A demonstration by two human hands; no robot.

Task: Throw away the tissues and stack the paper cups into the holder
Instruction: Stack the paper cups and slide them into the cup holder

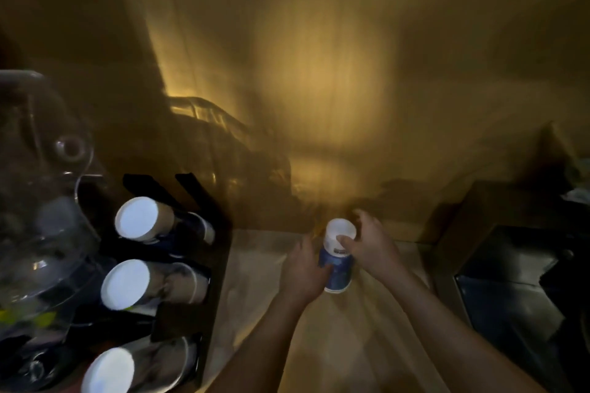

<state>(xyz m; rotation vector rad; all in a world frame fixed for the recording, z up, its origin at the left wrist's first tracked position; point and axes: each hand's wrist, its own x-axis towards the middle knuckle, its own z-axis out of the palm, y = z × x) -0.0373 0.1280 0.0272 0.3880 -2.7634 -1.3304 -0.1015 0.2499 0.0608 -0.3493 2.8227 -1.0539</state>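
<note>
A blue paper cup (336, 271) stands upside down on the pale counter, with a white cup (339, 233) nested over its top. My left hand (303, 271) grips the blue cup's side. My right hand (367, 246) pinches the white cup's rim from the right. At the left stands a black cup holder (220, 252) with three slots, each holding a stack of cups lying on its side, white bases (137, 217) facing me. No tissues are visible. The picture is dim and motion-blurred.
A clear glass jug or kettle (41, 217) stands at the far left beside the holder. A dark box-like appliance (517, 281) sits at the right. A wooden wall (319, 73) rises right behind the counter.
</note>
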